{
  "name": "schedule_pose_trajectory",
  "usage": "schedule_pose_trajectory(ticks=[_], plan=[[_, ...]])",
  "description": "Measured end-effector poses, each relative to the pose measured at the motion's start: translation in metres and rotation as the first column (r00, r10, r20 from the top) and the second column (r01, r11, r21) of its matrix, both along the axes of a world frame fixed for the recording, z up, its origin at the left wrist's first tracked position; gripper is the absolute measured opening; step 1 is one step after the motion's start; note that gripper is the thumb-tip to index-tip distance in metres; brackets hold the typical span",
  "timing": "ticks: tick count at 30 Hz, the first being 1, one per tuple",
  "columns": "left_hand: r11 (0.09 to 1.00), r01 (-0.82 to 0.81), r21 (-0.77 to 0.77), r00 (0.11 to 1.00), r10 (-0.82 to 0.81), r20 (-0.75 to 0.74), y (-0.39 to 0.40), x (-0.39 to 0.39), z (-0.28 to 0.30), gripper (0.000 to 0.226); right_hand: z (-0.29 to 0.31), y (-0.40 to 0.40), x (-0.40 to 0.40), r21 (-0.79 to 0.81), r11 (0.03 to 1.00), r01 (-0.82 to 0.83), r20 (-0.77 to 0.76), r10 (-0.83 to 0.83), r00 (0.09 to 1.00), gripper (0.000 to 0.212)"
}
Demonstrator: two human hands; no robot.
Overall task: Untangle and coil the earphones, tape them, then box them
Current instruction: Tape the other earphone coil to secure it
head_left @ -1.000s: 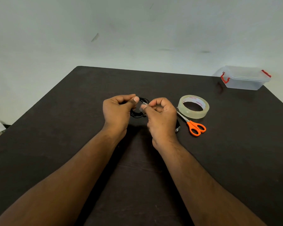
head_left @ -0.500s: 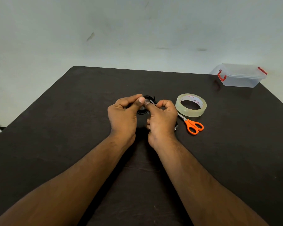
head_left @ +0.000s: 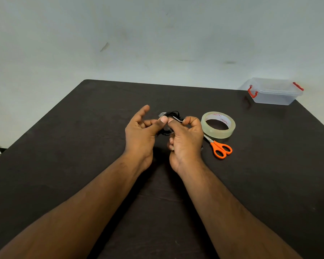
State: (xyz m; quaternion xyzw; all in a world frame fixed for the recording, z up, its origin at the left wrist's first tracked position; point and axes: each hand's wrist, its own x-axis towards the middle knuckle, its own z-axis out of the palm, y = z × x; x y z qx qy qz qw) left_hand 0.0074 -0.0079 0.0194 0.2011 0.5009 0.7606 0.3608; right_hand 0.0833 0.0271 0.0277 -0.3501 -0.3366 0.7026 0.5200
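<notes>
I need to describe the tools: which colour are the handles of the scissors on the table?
Orange, on the scissors; the head view, the only one, shows it.

Black coiled earphones (head_left: 173,115) with clear tape, lidded clear box (head_left: 273,92) far right

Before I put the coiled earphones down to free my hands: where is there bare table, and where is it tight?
Bare table lies left of the left hand, and between the tape roll and the plastic box. It is crowded right of the right hand, where the scissors lie against the roll. Both hands hold the earphones.
</notes>
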Motion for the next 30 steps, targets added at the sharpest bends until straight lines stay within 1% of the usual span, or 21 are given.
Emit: schedule_pose_trajectory(ticks=[1, 3, 5, 6, 10, 15, 19, 22, 24, 26, 27, 30], plan=[[0.999, 0.055, 0.001, 0.996, -0.055, 0.067, 0.000, -0.003, 0.000, 0.062, 0.000, 0.000, 0.000, 0.003, 1.000, -0.001, -0.002, 0.001, 1.000, 0.034], [0.984, 0.176, -0.003, 0.973, -0.174, 0.151, 0.000, -0.008, 0.001, 0.056, -0.001, 0.000, 0.001, 0.014, 1.000, -0.005, 0.001, 0.005, 1.000, 0.033], [0.964, 0.266, -0.008, 0.951, -0.261, 0.169, 0.000, -0.012, 0.001, 0.051, -0.001, 0.000, 0.001, 0.028, 1.000, -0.012, 0.000, 0.012, 1.000, 0.034], [0.958, 0.286, -0.010, 0.945, -0.280, 0.167, 0.001, -0.013, 0.001, 0.051, -0.001, 0.000, 0.001, 0.033, 0.999, -0.017, -0.001, 0.017, 1.000, 0.035], [0.956, 0.293, 0.000, 0.944, -0.289, 0.159, 0.002, -0.015, 0.002, 0.050, 0.001, 0.000, 0.003, 0.052, 0.998, -0.028, 0.008, 0.028, 1.000, 0.035], [0.972, 0.234, 0.010, 0.961, -0.233, 0.151, 0.001, -0.014, 0.001, 0.026, 0.001, 0.000, 0.004, 0.062, 0.998, -0.025, 0.045, 0.022, 0.999, 0.035], [0.984, 0.177, -0.015, 0.981, -0.175, 0.082, 0.001, -0.015, 0.001, 0.018, -0.001, -0.001, 0.003, 0.081, 0.996, -0.025, 0.081, 0.018, 0.997, 0.036], [0.990, 0.145, 0.000, 0.989, -0.144, 0.027, 0.000, -0.015, 0.001, 0.016, 0.000, -0.001, 0.004, 0.083, 0.996, -0.030, 0.098, 0.022, 0.995, 0.035], [0.995, 0.104, -0.011, 0.993, -0.105, -0.063, 0.000, -0.016, 0.000, 0.016, 0.001, -0.001, 0.005, 0.082, 0.996, -0.040, 0.123, 0.030, 0.992, 0.036], [0.998, 0.056, -0.041, 0.979, -0.063, -0.194, -0.001, -0.016, -0.002, 0.015, 0.002, -0.001, 0.007, 0.086, 0.995, -0.046, 0.160, 0.032, 0.987, 0.036], [0.998, 0.040, -0.045, 0.971, -0.049, -0.235, -0.001, -0.016, -0.002, 0.015, 0.002, 0.000, 0.007, 0.092, 0.995, -0.047, 0.182, 0.030, 0.983, 0.035], [0.998, 0.006, -0.058, 0.964, -0.021, -0.264, 0.000, -0.017, -0.003, 0.015, 0.003, 0.001, 0.010, 0.108, 0.994, -0.030, 0.224, 0.005, 0.975, 0.031]])
